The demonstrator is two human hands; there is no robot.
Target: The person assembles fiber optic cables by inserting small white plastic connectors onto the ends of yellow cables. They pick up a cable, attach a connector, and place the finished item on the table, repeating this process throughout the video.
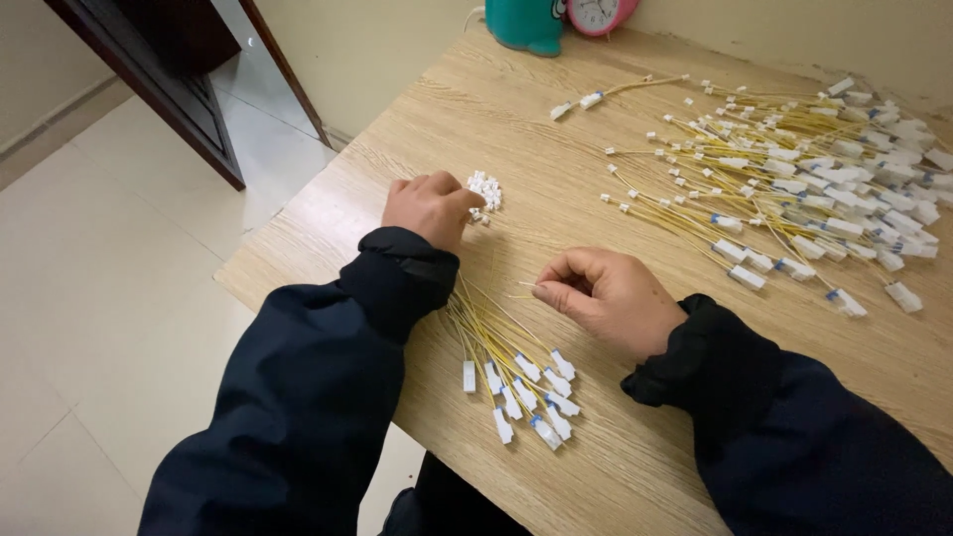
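I see my left hand (429, 205) curled at the small pile of white connector housings (483, 191), fingertips touching it; whether it grips one I cannot tell. My right hand (608, 296) pinches a thin yellow wire (523, 286) near the bundle of yellow wires (501, 347) on the wooden table (615, 467)

A teal container (526, 24) and a pink alarm clock (599, 14) stand at the far edge of the wooden table (615, 476); a dark door (164, 79) is at the left.
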